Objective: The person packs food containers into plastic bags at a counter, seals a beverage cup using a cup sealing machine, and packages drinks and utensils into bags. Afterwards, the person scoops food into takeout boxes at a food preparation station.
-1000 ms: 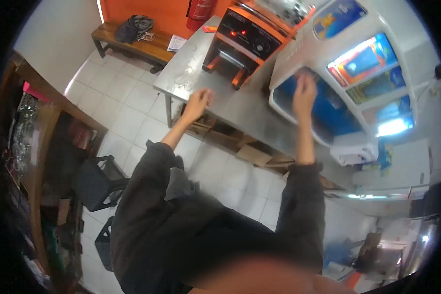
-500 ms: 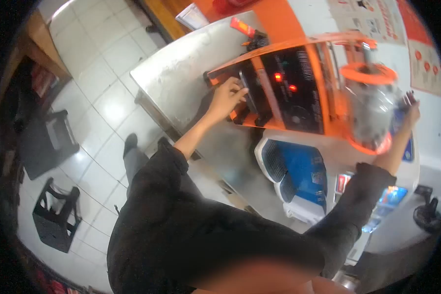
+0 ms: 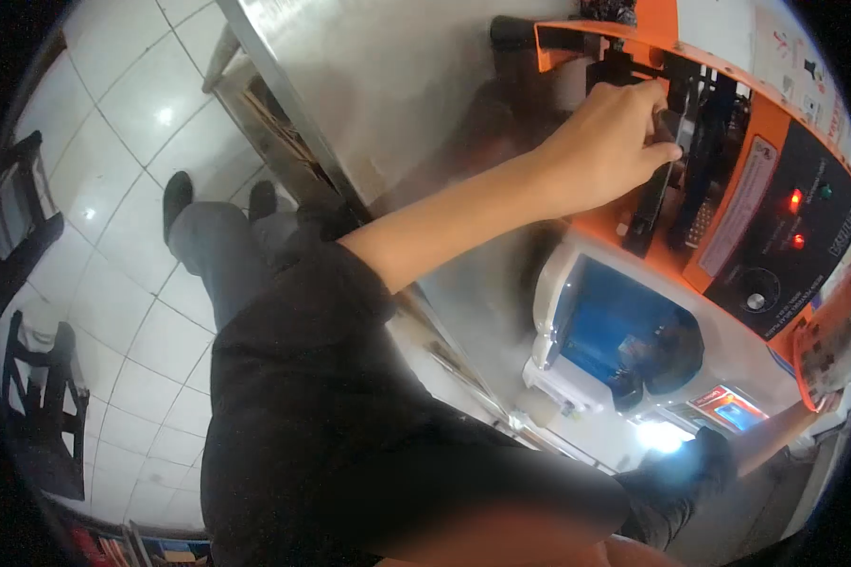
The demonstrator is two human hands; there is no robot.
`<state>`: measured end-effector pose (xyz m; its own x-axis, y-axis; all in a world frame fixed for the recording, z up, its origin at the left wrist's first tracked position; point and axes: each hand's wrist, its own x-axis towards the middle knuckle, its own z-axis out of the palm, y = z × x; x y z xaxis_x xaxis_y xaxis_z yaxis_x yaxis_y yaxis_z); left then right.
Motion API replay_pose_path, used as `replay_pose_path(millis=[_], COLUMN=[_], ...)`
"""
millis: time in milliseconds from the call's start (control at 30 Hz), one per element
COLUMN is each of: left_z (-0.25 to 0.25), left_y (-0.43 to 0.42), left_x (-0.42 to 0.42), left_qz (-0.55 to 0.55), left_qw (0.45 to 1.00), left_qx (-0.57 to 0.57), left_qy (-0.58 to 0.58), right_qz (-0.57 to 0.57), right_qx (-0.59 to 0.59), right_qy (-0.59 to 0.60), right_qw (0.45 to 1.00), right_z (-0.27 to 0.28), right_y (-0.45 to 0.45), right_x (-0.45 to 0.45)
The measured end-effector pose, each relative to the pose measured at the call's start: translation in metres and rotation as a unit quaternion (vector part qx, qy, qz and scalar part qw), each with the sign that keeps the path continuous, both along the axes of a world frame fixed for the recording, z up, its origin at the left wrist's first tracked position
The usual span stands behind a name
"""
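My left hand (image 3: 624, 132) reaches across the steel counter with its fingers wrapped round the black handle (image 3: 669, 130) of an orange-and-black sealing machine (image 3: 756, 203). Two red lights glow on the machine's panel beside a round knob (image 3: 755, 291). At the right edge is a clear printed film roll (image 3: 830, 345) with an orange rim, partly cut off by the view. My right hand (image 3: 825, 404) is beside that roll's lower end. Its fingers are mostly hidden, so I cannot make out whether it grips anything.
A white-and-blue appliance (image 3: 624, 326) stands beside the machine, near my chest. Steel counter (image 3: 397, 94) extends to its left, with a metal edge facing me. Black plastic stools (image 3: 47, 406) stand on the white tiled floor (image 3: 132, 312). A lit colourful display (image 3: 728, 408) is below the machine.
My view has swung and come closer to the machine. Both hands remain by it, the left at the handle side and the right by the film roll, now lower in view.
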<state>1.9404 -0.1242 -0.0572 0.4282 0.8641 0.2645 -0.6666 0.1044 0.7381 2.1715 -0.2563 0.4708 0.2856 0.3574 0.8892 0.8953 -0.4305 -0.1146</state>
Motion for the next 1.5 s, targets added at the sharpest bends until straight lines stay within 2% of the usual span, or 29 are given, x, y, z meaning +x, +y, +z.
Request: replay_pose_path(millis=[67,233,300,400,767,833,933,1067,1133,1200,1267,1300,1333,1500], left_z=[-0.001,-0.001,-0.002,0.000,0.001,0.002,0.002,0.006,0.003,0.010,0.014,0.017,0.021,0.034], left_y=[-0.001,-0.004,-0.004,-0.005,-0.007,-0.010,-0.008,-0.007,-0.012,-0.006,-0.004,-0.003,-0.003,-0.004], left_x=[0.002,0.003,0.004,0.003,-0.004,0.001,-0.003,-0.007,0.004,-0.009,-0.010,-0.016,-0.017,-0.021], left_qz=[0.048,0.015,0.047,0.041,0.000,0.048,0.026,-0.034,0.033,-0.067,-0.093,-0.122,-0.128,-0.158], left_qw=[0.998,0.999,0.999,0.999,0.998,0.998,0.997,0.995,0.998,0.995,0.990,0.987,0.988,0.973], left_qx=[0.015,0.004,0.015,0.012,-0.039,-0.029,-0.057,-0.084,-0.036,-0.076,-0.098,-0.106,-0.087,-0.167], left_qy=[-0.025,-0.032,-0.010,-0.017,-0.041,-0.037,-0.047,-0.038,-0.044,-0.014,-0.042,-0.008,0.000,0.028], right_qz=[0.007,0.031,0.038,0.048,0.101,0.116,0.157,0.238,0.297,0.355,0.399,0.415,0.429,0.479], right_qx=[0.000,0.001,0.001,0.004,0.000,0.002,0.014,0.052,0.080,0.109,0.136,0.150,0.164,0.241], right_qy=[-0.005,-0.004,-0.006,-0.005,0.005,0.007,0.011,0.017,0.019,0.015,0.008,0.005,0.000,-0.036], right_qw=[1.000,1.000,0.999,0.999,0.995,0.993,0.987,0.970,0.951,0.928,0.907,0.898,0.888,0.843], right_z=[-0.001,-0.005,-0.005,-0.003,-0.029,-0.033,-0.048,-0.086,-0.113,-0.147,-0.174,-0.187,-0.198,-0.232], right_y=[-0.004,-0.008,-0.009,-0.014,-0.027,-0.029,-0.030,-0.035,-0.043,-0.052,-0.062,-0.066,-0.069,-0.076], right_x=[-0.012,-0.033,-0.041,-0.052,-0.087,-0.093,-0.108,-0.138,-0.157,-0.176,-0.195,-0.202,-0.209,-0.244])
